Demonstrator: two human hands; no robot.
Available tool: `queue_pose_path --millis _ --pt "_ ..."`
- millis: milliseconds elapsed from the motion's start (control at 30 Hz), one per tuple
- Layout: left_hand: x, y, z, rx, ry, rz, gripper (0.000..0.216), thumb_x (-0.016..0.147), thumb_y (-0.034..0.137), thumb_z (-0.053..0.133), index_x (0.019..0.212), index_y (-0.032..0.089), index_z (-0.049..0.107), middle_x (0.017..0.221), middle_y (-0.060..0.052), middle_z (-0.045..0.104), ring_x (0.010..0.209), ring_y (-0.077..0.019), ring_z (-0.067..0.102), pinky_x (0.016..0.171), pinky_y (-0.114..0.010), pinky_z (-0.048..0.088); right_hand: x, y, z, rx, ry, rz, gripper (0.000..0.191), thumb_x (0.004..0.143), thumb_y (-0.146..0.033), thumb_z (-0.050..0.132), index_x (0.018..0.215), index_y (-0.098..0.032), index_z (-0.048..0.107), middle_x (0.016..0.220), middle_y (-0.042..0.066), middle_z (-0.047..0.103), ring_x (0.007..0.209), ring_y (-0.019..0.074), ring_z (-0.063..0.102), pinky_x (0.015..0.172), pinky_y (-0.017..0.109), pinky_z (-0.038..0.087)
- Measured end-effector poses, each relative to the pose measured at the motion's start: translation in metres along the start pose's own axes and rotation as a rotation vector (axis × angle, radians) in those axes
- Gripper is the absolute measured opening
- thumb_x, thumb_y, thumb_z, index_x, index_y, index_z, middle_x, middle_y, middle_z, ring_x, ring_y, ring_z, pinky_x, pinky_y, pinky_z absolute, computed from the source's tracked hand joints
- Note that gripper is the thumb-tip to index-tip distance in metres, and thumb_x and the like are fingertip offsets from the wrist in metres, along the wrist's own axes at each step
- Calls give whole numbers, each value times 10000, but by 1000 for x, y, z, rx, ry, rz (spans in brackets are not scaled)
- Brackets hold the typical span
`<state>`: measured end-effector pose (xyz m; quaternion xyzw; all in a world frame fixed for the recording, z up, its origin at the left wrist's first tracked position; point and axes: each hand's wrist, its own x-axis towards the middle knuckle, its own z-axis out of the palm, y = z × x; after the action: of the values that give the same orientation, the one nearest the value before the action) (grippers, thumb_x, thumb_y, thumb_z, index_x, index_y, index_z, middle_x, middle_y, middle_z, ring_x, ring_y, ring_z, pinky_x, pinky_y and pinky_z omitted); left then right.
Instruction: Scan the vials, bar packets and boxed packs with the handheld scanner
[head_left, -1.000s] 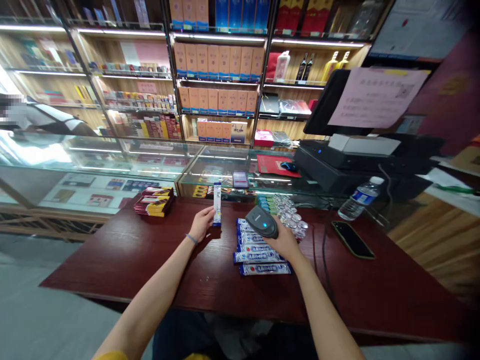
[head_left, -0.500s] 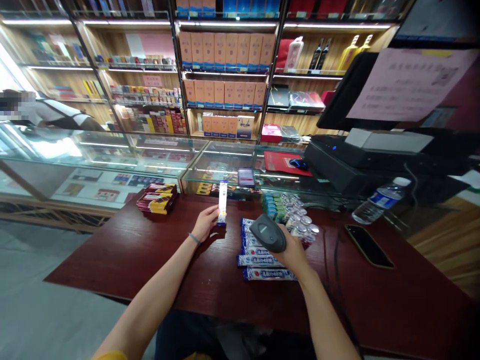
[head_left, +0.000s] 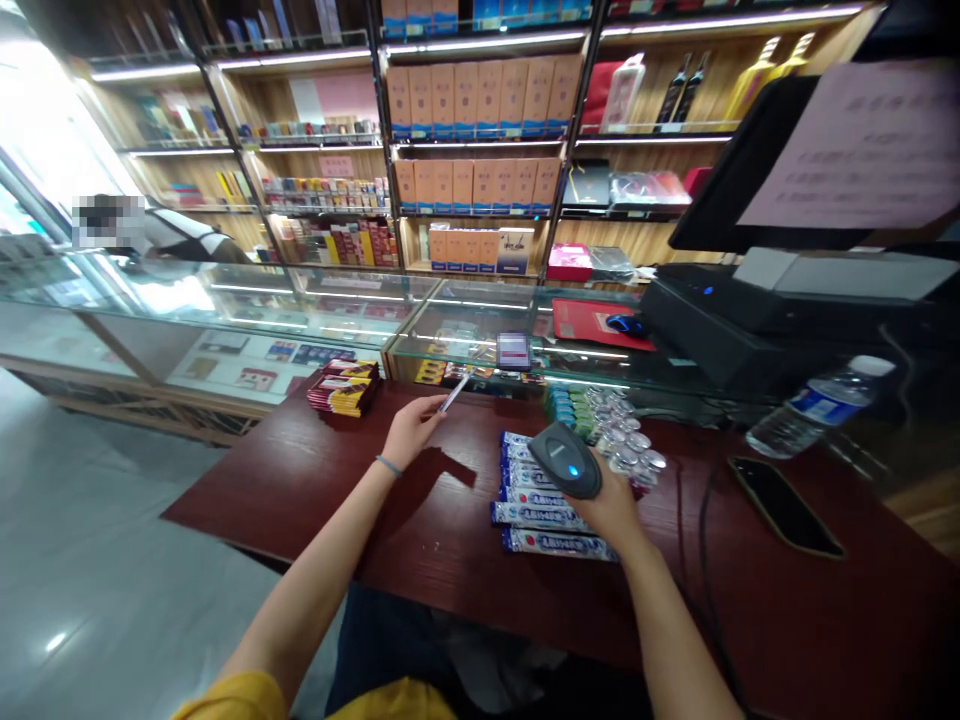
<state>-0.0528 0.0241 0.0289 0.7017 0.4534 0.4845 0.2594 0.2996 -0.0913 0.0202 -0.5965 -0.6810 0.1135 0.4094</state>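
My left hand [head_left: 414, 428] pinches a slim snack packet [head_left: 455, 392] above the table, turned nearly edge-on so that little of its print shows. A grey barcode scanner [head_left: 564, 462] with a lit blue light is gripped in my right hand [head_left: 611, 505], its head over a row of blue-and-white snack packets [head_left: 551, 515] lying side by side. Behind the scanner stand several clear-lidded small containers [head_left: 630, 440] and green-and-blue packs [head_left: 568, 408]. To the left of my left hand, red-and-yellow packets [head_left: 345, 388] are stacked.
On the right lie a black phone [head_left: 787, 507] and a water bottle [head_left: 821, 408], near a monitor [head_left: 739, 160]. A glass display counter [head_left: 465, 310] runs behind the table [head_left: 300, 480]. A person [head_left: 180, 235] is at the far left. The scanner's cable [head_left: 705, 570] trails rightward.
My left hand has tipped the packet from upright with its face showing to nearly edge-on. The scanner's blue light has come on. The whole view has shifted slightly.
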Motion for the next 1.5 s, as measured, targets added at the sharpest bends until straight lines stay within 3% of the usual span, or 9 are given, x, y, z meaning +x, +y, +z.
queue_pose_path --millis 100,167,367,533,700,867,1033,1267,1500 --pt "-13 -4 -41 326 -85 188 321 953 285 604 1250 234 715 1212 -80 750 1116 -221 703 1015 -369 556 1 3 -1 33 -25 -10 537 718 -368 699 1234 -233 641 827 35 791 758 269 764 641 296 559" --pt "-28 -14 -72 508 -126 236 329 986 271 546 1276 242 698 1239 -78 743 1127 -217 704 1007 -357 559 0 2 -1 45 13 2 523 730 -372 698 1231 -232 647 838 35 792 752 259 762 644 292 560" --pt "-69 -57 -161 848 -188 186 360 1013 323 482 1271 243 721 1218 -91 757 1085 -250 723 954 -384 580 -2 8 5 84 69 8 488 731 -412 715 1179 -226 667 850 49 794 781 270 767 675 312 579" --pt "-72 -79 -201 933 -176 142 354 987 276 498 1232 263 752 1193 -88 768 1112 -270 706 992 -423 557 -1 16 7 84 70 -5 492 703 -425 742 1156 -243 684 853 51 794 755 278 762 663 326 592" --pt "-64 -97 -213 894 -224 129 368 1008 287 476 1260 272 743 1222 -85 757 1114 -252 690 1012 -410 545 -2 17 10 91 125 7 549 712 -427 744 1220 -232 669 948 67 799 831 281 762 734 346 610" --pt "-58 -115 -209 863 -194 133 392 1011 274 451 1286 254 730 1291 -123 693 1167 -268 641 1054 -450 519 -2 22 12 103 144 61 632 732 -451 751 1298 -194 638 904 68 788 811 261 749 760 338 600" --pt "-55 -129 -206 850 -162 131 414 1018 269 427 1317 212 708 1220 -146 643 1104 -257 620 1035 -448 517 -2 30 13 121 122 73 671 728 -459 760 1323 -181 628 898 64 788 821 260 754 783 345 604" --pt "-54 -132 -205 828 -143 113 451 1012 243 418 1408 192 629 1180 -153 636 1058 -259 622 1001 -455 535 0 30 13 105 169 42 601 719 -450 763 1254 -190 671 902 67 791 856 276 757 819 368 612" --pt "-57 -130 -202 864 -171 75 446 993 214 417 1370 237 655 1353 -132 603 1203 -248 617 1074 -438 516 1 27 11 102 182 42 607 688 -466 769 1217 -184 678 963 103 794 863 297 757 789 412 621"
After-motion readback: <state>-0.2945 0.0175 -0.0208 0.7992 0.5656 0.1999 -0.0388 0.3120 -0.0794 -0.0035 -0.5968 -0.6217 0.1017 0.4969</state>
